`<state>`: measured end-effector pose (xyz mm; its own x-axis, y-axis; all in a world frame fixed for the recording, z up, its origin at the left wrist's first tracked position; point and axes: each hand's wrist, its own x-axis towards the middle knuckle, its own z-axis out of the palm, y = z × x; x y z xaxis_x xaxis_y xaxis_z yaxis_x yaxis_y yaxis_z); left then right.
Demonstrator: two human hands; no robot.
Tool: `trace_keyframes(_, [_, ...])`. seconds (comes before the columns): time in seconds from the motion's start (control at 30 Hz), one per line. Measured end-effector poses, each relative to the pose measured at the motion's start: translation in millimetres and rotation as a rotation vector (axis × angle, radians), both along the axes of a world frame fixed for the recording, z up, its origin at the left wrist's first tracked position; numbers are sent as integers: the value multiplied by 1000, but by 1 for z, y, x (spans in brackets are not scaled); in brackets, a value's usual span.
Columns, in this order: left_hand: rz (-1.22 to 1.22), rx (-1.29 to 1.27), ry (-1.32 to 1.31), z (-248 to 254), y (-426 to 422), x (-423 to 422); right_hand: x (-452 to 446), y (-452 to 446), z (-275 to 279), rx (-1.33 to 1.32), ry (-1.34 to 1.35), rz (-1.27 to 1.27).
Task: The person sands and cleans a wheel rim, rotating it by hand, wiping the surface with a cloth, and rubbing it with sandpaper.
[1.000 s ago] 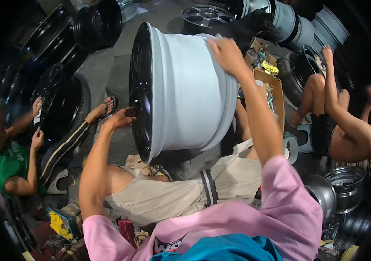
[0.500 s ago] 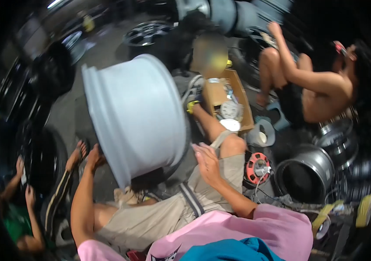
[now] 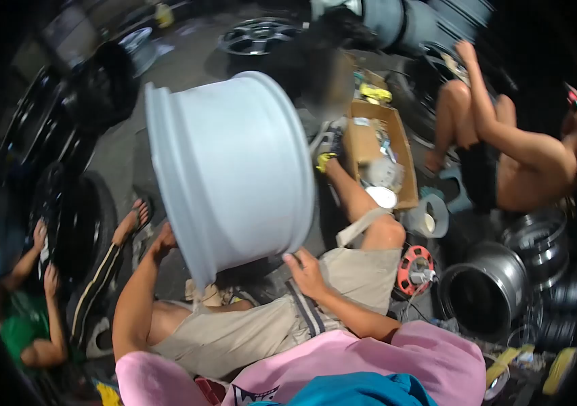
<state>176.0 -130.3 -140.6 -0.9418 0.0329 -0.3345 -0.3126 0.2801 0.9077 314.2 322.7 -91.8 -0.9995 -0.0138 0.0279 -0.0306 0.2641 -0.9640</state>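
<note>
A large light-grey wheel rim stands on its edge in front of me, between my legs, its barrel facing me. My left hand grips the rim's lower left flange, and its fingers are mostly hidden behind it. At the lower right edge, my right hand is closed against the rim, with the fingertips partly out of sight.
A cardboard box of supplies lies beyond my right leg, near a red cable reel. Metal rims are stacked at right. One person sits at right; another person in green works at left by dark wheels.
My right hand has moved from open, beside the rim, down to its lower right edge and closed there. The whole view has shifted, so the surroundings appear farther right.
</note>
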Motion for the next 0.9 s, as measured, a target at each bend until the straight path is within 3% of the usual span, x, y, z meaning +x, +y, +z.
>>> trace_keyframes(0.23, [-12,288,-27,30,29,25,-6,-1,7,74,92,-32])
trace_keyframes(0.37, [-57,438,60,49,32,36,-15,-1,40,59,161,-94])
trace_keyframes(0.47, [-132,10,24,41,32,34,-38,14,75,97,185,-104])
trace_keyframes(0.53, [-84,45,-66,43,34,36,-58,26,99,125,215,-41])
trace_keyframes(0.57, [-13,188,-126,49,35,38,-64,31,104,133,248,27])
trace_keyframes(0.63, [12,86,-108,49,26,42,-64,37,116,114,199,74])
trace_keyframes(0.7, [14,108,-160,76,33,42,-62,33,148,-24,334,-187])
trace_keyframes(0.73, [9,131,-212,93,43,42,-66,34,157,-12,325,-180])
trace_keyframes(0.8, [-26,106,-277,105,53,36,-84,33,170,558,802,-238])
trace_keyframes(0.83, [-62,70,-337,106,51,33,-90,30,166,672,791,-197])
trace_keyframes(0.87, [-109,88,-382,65,28,26,-102,26,158,764,806,-189])
trace_keyframes(0.9, [-77,114,-387,92,44,29,-122,21,153,851,830,-176])
